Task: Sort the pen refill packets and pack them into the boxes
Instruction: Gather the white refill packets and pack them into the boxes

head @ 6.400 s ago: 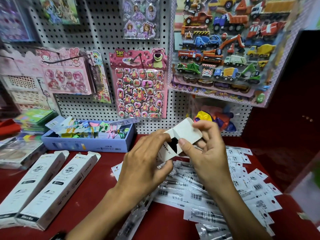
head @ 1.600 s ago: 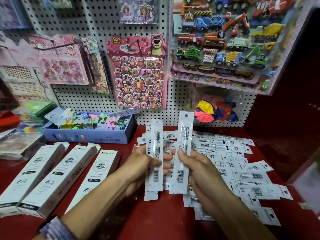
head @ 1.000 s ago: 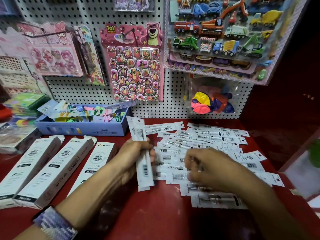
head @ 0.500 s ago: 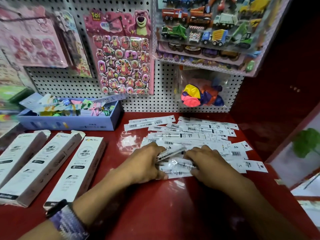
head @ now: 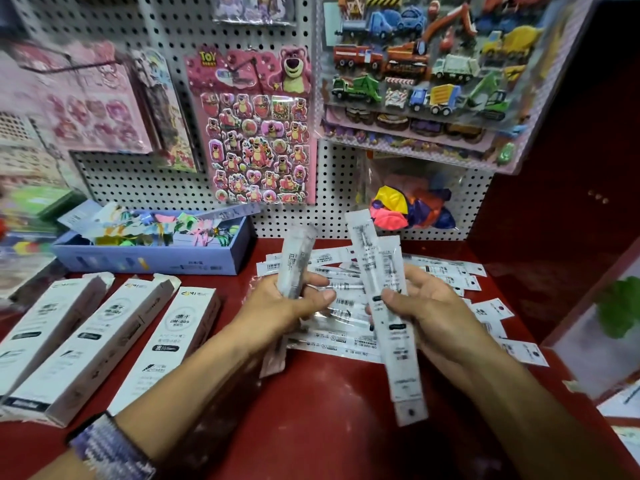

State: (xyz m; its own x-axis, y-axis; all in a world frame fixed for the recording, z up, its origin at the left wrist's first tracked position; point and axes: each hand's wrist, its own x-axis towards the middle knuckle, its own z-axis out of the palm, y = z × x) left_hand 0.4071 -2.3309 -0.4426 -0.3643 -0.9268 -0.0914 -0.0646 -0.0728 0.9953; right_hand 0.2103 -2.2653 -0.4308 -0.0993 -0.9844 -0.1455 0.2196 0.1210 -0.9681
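Three white boxes (head: 93, 344) lie side by side at the left of the red table (head: 329, 420), their far flaps open. Behind them sits a blue tray (head: 152, 263) of coloured bits. The left hand (head: 280, 306) grips a bunch of packets (head: 296, 261) upright above the table. The right hand (head: 426, 310) pinches two more (head: 388, 299) between thumb and fingers — hands apart, both raised. The loose pile (head: 446, 271) of packets is spread on the table beneath and behind them.
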